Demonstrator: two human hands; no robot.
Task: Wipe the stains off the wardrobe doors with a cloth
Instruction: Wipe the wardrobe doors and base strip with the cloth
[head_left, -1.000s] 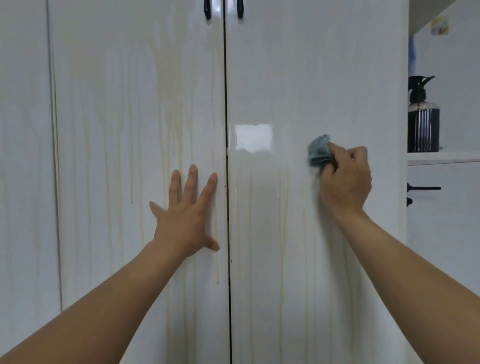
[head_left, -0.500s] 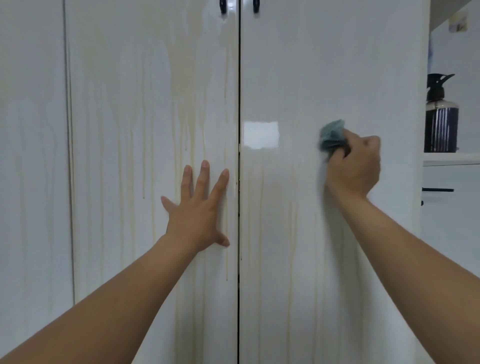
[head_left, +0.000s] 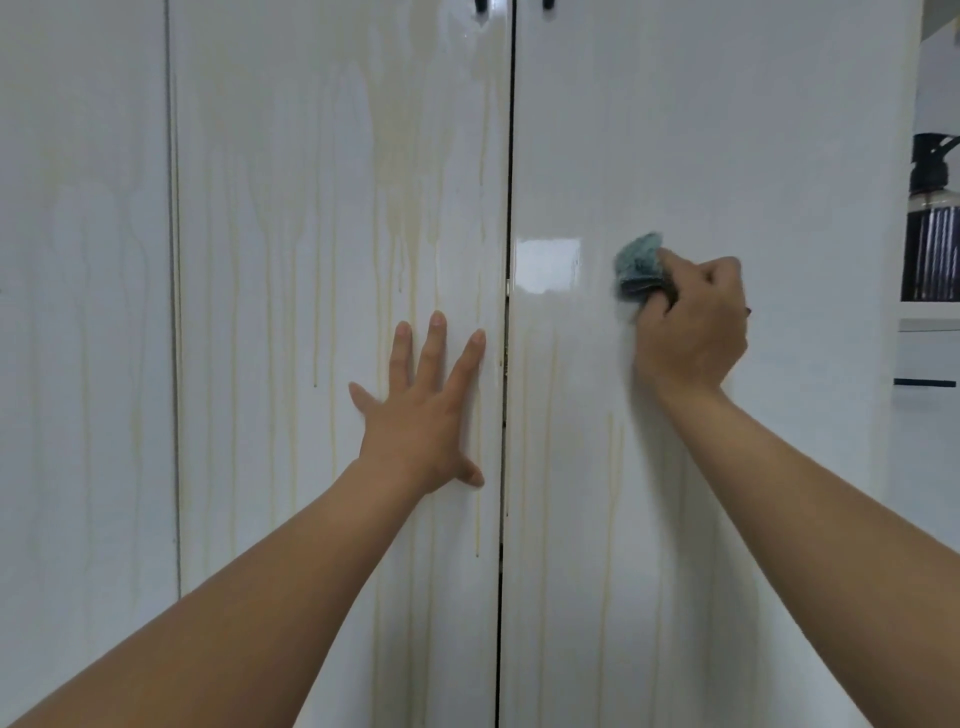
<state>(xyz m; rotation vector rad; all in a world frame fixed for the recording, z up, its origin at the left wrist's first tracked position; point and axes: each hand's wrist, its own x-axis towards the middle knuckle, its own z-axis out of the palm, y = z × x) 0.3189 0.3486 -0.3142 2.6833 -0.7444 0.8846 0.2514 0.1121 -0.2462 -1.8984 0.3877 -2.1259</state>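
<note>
**Head view: streaks may smear**

Your right hand (head_left: 691, 322) grips the bunched cloth (head_left: 638, 267) against the right door (head_left: 727, 130). Your left hand (head_left: 421, 415) lies flat, fingers spread, on the left door (head_left: 249, 493). Yellow streaks (head_left: 387, 171) mark both doors, and so small a wad could skip or smear them.

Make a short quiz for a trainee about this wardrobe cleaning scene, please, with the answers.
1. True or false: the left hand grips the blue-green cloth.
2. The right hand presses the cloth against: A) a window, B) the right wardrobe door, C) a drawer.
3. Fill in: the yellowish drip stains are heaviest on the ___ door.
Key: 1 false; 2 B; 3 left.
</note>
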